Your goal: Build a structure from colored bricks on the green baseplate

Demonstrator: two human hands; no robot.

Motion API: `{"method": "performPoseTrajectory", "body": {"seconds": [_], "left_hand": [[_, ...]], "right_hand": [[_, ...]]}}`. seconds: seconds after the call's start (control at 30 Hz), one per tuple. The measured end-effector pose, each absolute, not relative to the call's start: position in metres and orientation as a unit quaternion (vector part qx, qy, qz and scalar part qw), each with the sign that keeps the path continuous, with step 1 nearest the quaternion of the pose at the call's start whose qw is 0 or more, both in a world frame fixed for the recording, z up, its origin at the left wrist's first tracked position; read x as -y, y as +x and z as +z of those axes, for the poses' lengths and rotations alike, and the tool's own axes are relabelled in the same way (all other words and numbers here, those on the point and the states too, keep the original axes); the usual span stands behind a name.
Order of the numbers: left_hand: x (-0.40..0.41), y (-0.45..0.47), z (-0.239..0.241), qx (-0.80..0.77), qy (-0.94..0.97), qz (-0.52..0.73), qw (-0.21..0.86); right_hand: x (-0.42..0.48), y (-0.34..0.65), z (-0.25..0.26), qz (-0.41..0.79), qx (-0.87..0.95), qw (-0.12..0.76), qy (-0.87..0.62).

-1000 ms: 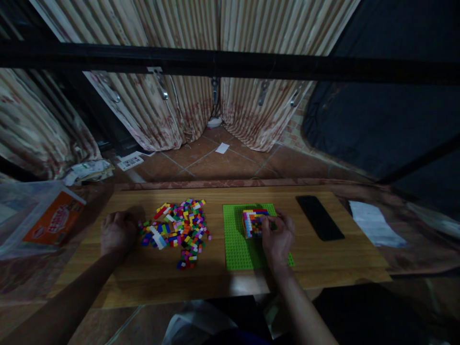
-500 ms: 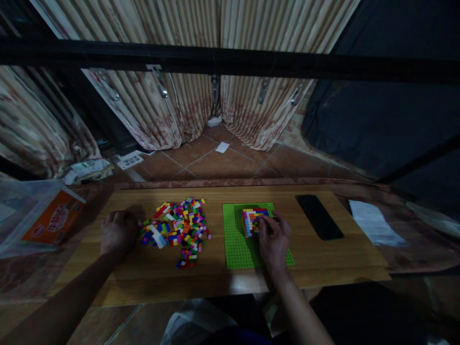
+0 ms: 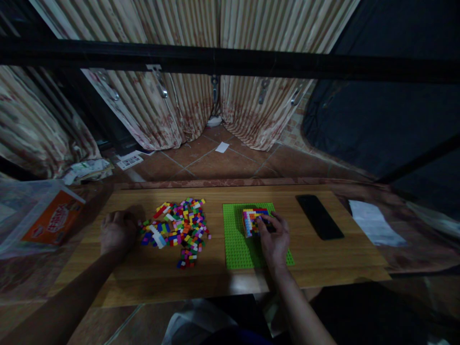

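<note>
On the right half of the table lies a green studded baseplate (image 3: 239,251). A small rectangular build of coloured toy bricks (image 3: 247,223) stands on its far part, with white, blue, red and orange bricks along its top. My right hand (image 3: 275,239) reaches over the build's right side, thumb and forefinger close together at its top. Whatever sits between these fingertips is too small to make out. To the left, my left hand (image 3: 118,232) rests on the table with curled fingers, beside a pile of loose toy bricks (image 3: 183,225). Its fingertips are hidden.
A black phone-like slab (image 3: 319,216) lies right of the baseplate on the wooden table (image 3: 215,282). Beyond the left edge stands a clear plastic box (image 3: 21,215) with an orange label. A white paper (image 3: 375,223) lies past the right edge. Curtains hang behind.
My right hand has shifted slightly over the build, its thumb and forefinger now a little farther left. My left hand and the pile look the same.
</note>
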State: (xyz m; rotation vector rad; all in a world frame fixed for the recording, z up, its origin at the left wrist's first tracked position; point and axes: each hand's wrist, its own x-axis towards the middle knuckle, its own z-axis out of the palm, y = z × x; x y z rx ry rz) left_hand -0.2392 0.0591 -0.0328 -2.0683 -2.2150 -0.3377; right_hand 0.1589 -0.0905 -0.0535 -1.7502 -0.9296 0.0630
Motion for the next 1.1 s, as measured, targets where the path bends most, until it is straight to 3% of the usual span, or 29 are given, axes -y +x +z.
{"method": "performPoseTrajectory", "body": {"seconds": [0.33, 0.57, 0.87, 1.1], "left_hand": [[-0.061, -0.241, -0.036, 0.725, -0.678, -0.109, 0.052], [-0.061, -0.241, -0.036, 0.731, -0.672, -0.110, 0.044], [-0.061, -0.241, -0.034, 0.722, -0.682, -0.111, 0.041], [-0.061, -0.242, -0.036, 0.729, -0.674, -0.113, 0.037]], "right_hand": [[0.090, 0.155, -0.045, -0.079, 0.435, 0.460, -0.770], [0.091, 0.153, -0.044, -0.098, 0.414, 0.478, -0.769], [0.083, 0.156, -0.050, -0.016, 0.309, 0.560, -0.768], [0.078, 0.160, -0.055, 0.135, 0.239, 0.632, -0.725]]}}
